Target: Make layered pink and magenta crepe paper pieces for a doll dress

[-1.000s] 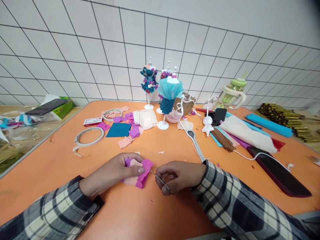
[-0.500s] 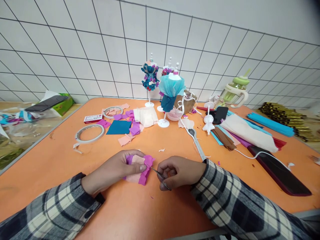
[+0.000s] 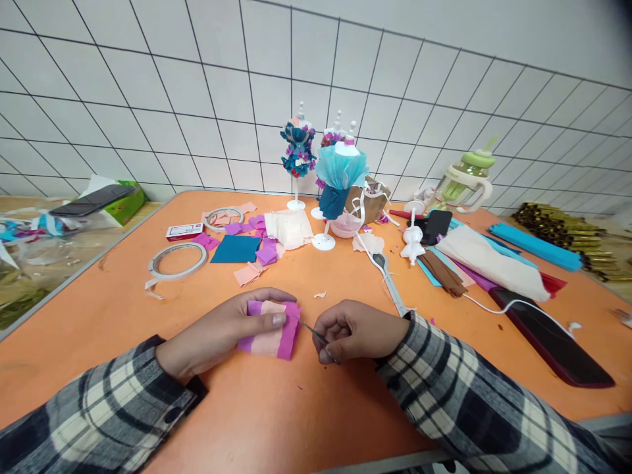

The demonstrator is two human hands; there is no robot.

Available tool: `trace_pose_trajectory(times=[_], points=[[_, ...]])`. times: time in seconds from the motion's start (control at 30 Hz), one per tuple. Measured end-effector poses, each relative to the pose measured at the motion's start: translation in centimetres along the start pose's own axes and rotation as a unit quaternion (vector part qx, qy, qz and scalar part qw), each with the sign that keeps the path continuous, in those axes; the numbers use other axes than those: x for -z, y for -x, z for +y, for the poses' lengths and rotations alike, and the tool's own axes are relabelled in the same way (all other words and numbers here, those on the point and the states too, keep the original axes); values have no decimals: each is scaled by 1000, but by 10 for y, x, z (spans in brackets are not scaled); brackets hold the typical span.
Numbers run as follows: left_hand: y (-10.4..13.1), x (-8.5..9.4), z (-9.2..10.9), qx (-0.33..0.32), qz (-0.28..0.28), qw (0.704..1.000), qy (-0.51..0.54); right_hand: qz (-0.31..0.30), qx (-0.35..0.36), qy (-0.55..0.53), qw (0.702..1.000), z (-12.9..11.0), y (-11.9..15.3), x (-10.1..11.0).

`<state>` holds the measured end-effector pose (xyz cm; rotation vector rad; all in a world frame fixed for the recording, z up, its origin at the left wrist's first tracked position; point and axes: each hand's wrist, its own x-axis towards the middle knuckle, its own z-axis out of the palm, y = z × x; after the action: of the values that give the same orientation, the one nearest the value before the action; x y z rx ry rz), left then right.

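A small stack of crepe paper pieces [image 3: 270, 327], pink and peach, lies near the front middle of the orange counter [image 3: 123, 316]. The left hand [image 3: 232, 324] pinches it, thumb pressed on top and fingers curled under the far edge, a closed grip on the paper. Just right of it, the right hand [image 3: 353, 327] is curled tight around thin metal tweezers [image 3: 316, 336], whose tip points at the paper's right edge; whether tip and paper touch is hard to make out.

Farther back lie a tape ring [image 3: 178, 259], a teal paper square [image 3: 236, 249] and loose pink scraps [image 3: 249, 273]. Behind these stand small white mannequin stands dressed in paper [image 3: 338, 181]. To the right lie rolled paper sheets [image 3: 481, 260], a dark case [image 3: 553, 336] with a white cable, and a green-lidded bottle [image 3: 467, 181]. The plaid sleeves are cut off by the lower edge of the view.
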<state>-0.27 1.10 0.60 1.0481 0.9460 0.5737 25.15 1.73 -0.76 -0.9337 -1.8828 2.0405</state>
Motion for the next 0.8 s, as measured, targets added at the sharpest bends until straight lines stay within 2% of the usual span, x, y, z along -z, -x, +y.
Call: trace_pose_trajectory(times=[0.13,0.2,0.3,0.37,0.53,0.8], points=[[1,1,0,4,-97,991,89,42,47,-65,996,-1,-2,0],[1,1,0,-12,-106,992,71,38,54,-78,995,-2,-3,-1],[1,1,1,-51,-77,996,-21,19,43,-90,995,-2,-3,-4],[3,1,4,-52,-44,996,-62,8,34,-95,995,-2,-3,-6],[6,3,10,5,24,999,-46,-9,19,-93,995,3,-3,-8],[5,3,9,26,46,996,-72,-70,20,-86,994,5,-3,-13]])
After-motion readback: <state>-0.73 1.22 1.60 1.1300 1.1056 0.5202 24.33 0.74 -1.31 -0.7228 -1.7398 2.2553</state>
